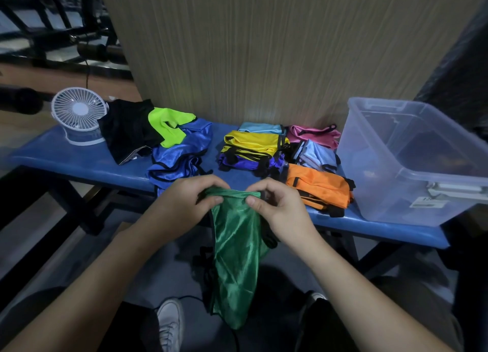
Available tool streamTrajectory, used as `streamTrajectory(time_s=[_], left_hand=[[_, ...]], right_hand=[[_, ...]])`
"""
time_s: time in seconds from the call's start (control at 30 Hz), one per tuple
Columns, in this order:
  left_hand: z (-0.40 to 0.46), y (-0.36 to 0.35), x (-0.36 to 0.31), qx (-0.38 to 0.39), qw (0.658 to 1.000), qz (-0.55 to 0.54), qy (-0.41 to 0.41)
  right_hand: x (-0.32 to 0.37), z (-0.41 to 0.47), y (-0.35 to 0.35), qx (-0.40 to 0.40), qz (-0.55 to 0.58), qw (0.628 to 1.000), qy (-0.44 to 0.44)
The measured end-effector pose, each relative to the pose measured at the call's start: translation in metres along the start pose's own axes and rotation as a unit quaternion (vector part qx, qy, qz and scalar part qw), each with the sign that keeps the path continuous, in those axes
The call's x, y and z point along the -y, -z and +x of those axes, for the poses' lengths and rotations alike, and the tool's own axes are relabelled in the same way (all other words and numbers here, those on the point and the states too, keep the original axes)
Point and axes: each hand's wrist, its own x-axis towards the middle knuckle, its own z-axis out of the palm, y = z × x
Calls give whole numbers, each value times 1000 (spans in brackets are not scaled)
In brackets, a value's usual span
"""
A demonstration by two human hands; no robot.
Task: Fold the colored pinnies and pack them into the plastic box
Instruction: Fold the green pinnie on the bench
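Plastic box (pixel 412 161) contents unclear, right edge cropped | blue bench (pixel 79 156), wood-panel wall | left hand (pixel 184 204), right hand (pixel 277 206) pinch green pinny (pixel 237 246) top edge.

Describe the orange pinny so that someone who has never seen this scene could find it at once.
Start at the clear plastic box on the right end of the blue bench. Just left of it, at the bench's near edge, lies the folded orange pinny. It is the only orange one, with black trim, nearest the person among the folded pinnies.
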Motion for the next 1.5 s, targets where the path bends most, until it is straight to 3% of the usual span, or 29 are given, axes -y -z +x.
streamTrajectory(time_s=[0.13, 0.37, 0.47, 0.6, 1.0, 1.5], left_hand=[[1, -5, -4, 21, 999, -32, -4], [8, -8, -13, 24, 999, 3, -35], [7, -4, -12, 15, 999, -16, -37], [8, 3, -11, -4, 999, -30, -22], [11, 51, -6, -52, 999, 5, -12], [7, 95, -15, -59, 996, 66, 0]], right_hand=[[0, 0, -3, 2, 6, 1000, 9], [1, -1, -9, 12, 67, 998, 4], [-3, -2, -7, 53, 82, 995, -16], [-20, -7, -7, 126, -3, 991, -34], [-29, -14, 1, 186, -211, 959, -30], [2, -15, 33, 232, -41, 969, -70]])
